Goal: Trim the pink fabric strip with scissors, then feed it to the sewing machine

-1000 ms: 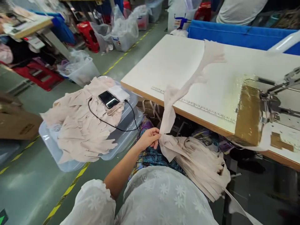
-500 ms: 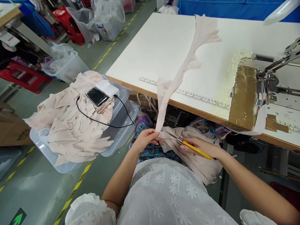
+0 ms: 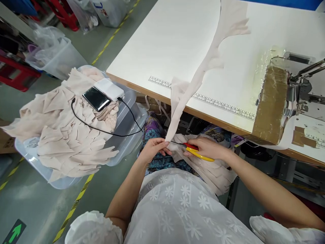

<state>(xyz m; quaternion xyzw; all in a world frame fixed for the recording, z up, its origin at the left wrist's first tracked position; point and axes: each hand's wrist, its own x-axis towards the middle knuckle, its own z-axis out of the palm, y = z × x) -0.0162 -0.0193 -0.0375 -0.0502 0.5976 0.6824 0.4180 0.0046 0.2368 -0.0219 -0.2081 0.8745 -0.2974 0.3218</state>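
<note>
Between the fingers of my left hand (image 3: 155,149) is pinched the lower end of a pale beige fabric strip (image 3: 189,93), which runs up over the table edge and across the white tabletop. My right hand (image 3: 204,148) grips scissors (image 3: 199,154) with yellow and red handles. Their blades point left and reach the fabric beside my left fingertips; whether they are closed is hard to make out. Under my right hand a bunch of beige fabric pieces (image 3: 215,176) hangs over my lap.
To the left, a plastic bin (image 3: 58,183) carries heaped beige fabric pieces (image 3: 73,145), a phone (image 3: 96,98) and a white power bank (image 3: 109,88) with a black cable. A sewing machine (image 3: 302,88) stands at the right of the white table (image 3: 162,44), which has printed rulers near its front edge.
My right hand has moved left with the scissors, bringing the blades up to my left fingertips. The scissor handles have turned so their red part shows. The view has shifted slightly downward.
</note>
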